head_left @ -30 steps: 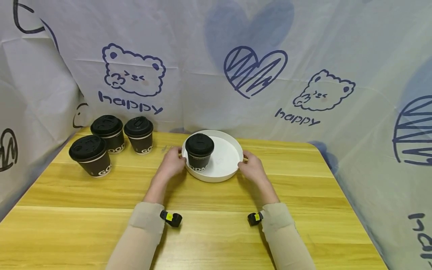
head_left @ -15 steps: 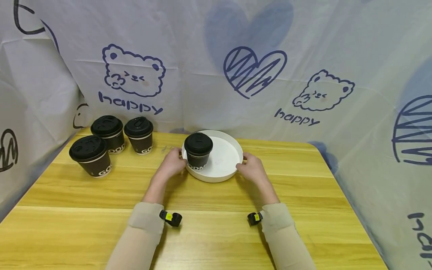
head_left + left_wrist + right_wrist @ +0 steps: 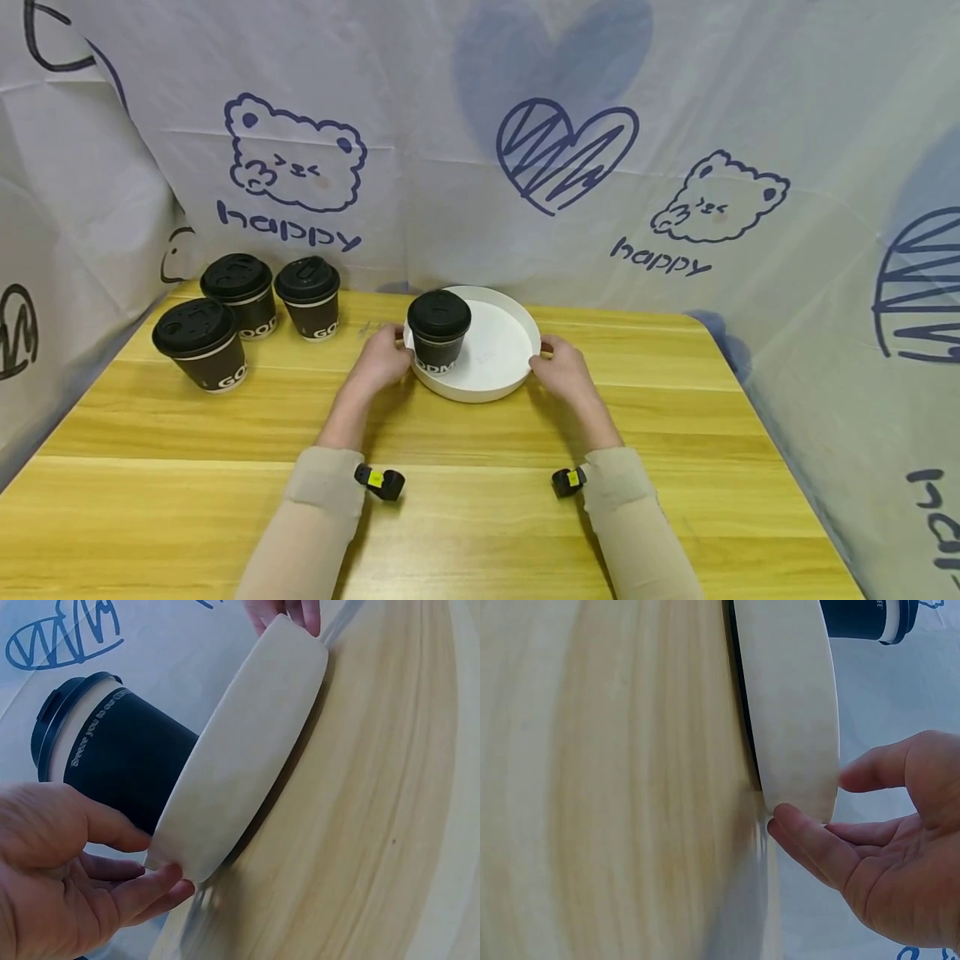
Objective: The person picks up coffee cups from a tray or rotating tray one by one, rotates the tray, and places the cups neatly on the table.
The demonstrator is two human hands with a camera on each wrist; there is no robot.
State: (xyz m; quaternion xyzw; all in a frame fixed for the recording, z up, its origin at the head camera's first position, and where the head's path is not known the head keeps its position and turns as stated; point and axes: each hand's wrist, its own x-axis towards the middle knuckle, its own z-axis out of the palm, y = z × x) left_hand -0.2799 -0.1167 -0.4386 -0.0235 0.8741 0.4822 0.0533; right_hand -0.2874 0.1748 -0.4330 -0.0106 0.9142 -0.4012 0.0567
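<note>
A round white tray (image 3: 495,350) with a low rim lies near the table's far edge. My left hand (image 3: 384,360) grips its left side; in the left wrist view the thumb is at the rim and the fingertips are at the lower edge. On the opposite side my right hand (image 3: 561,367) pinches the tray wall (image 3: 795,712) the same way. A black lidded paper cup (image 3: 439,333) stands upright inside the tray, toward the left. Its dark body (image 3: 135,750) rises behind the wall in the left wrist view. Whether the tray touches the table all round I cannot tell.
To the left stand three more black lidded cups: one in front (image 3: 206,354), one behind it (image 3: 251,312) and one to their right (image 3: 311,308). A printed white cloth (image 3: 435,208) hangs just behind the wooden table (image 3: 465,517).
The cup in the tray has shifted slightly left toward the rim. Both hands keep their hold on the tray, which stays nearly in place. The other cups have not moved.
</note>
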